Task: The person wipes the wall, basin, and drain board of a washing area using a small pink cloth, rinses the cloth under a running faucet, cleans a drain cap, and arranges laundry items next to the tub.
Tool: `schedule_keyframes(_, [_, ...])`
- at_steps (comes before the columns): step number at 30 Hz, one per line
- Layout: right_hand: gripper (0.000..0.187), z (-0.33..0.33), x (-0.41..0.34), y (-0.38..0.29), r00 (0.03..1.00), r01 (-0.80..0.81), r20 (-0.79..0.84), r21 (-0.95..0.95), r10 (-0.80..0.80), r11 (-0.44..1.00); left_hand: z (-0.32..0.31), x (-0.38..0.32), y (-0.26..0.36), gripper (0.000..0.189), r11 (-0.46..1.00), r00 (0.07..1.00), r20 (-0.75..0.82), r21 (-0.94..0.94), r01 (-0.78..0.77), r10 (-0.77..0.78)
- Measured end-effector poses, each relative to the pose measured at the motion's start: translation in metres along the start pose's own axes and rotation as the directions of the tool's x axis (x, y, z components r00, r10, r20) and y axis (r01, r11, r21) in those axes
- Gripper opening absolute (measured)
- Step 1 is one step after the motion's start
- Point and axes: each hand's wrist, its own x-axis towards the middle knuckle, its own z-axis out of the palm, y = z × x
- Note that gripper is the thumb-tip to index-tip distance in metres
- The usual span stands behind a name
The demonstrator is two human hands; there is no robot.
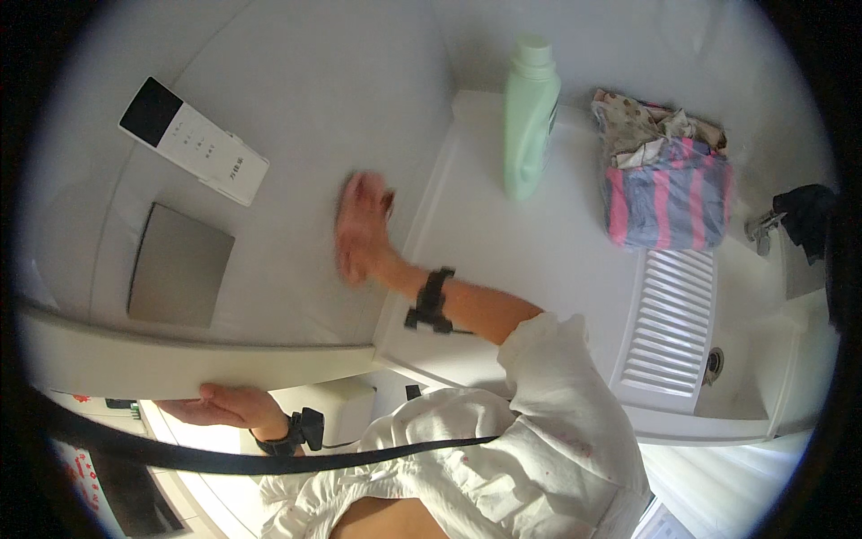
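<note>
My right hand [361, 229] is blurred, in front of the pale wall and left of a light green plastic bottle [528, 128]. Its fingers look partly curled; whether it holds anything small is not clear. At the lower left, my left hand [225, 407] rests by the edge of a cream wall end or frame [202, 370], fingers extended and nothing visible in it. Both wrists carry black strapped devices. The capped bottle stands upright on a white counter [559, 256]. Right of it lies a clear plastic bag [667, 175] of folded cloth, striped pink and grey below.
A white remote control [195, 141] sits in a wall holder above a grey switch plate [182, 266]. On the right, a ribbed washboard [667, 323] borders a sink basin [741, 377] with a drain. Black cloth [808, 215] hangs by the metal faucet [763, 229]. A black strap crosses the lower view.
</note>
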Motion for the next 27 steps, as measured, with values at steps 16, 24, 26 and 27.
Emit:
schedule_keyframes(16, [0.054, -0.106, 0.082, 0.181, 0.632, -0.44, 0.047, 0.843, 0.773, 0.309, 0.006, -0.011, 0.012, 0.058, 0.977, 0.997, -0.061, 0.203, 0.068, -0.057])
schedule_keyframes(24, [0.055, -0.045, 0.004, 0.138, 0.492, -0.457, -0.062, 0.83, 0.868, 0.319, 0.023, -0.007, 0.009, 0.054, 0.985, 0.985, -0.17, -0.17, -0.018, -0.011])
schedule_keyframes(26, [0.05, -0.015, -0.033, 0.112, 0.494, -0.525, -0.001, 0.797, 0.869, 0.299, 0.012, -0.005, 0.009, 0.054, 0.979, 0.989, -0.139, -0.203, 0.023, -0.052])
schedule_keyframes(27, [0.048, -0.005, -0.049, 0.098, 0.509, -0.566, 0.037, 0.767, 0.86, 0.302, 0.01, -0.004, 0.01, 0.053, 0.98, 0.99, -0.138, -0.198, 0.005, -0.033])
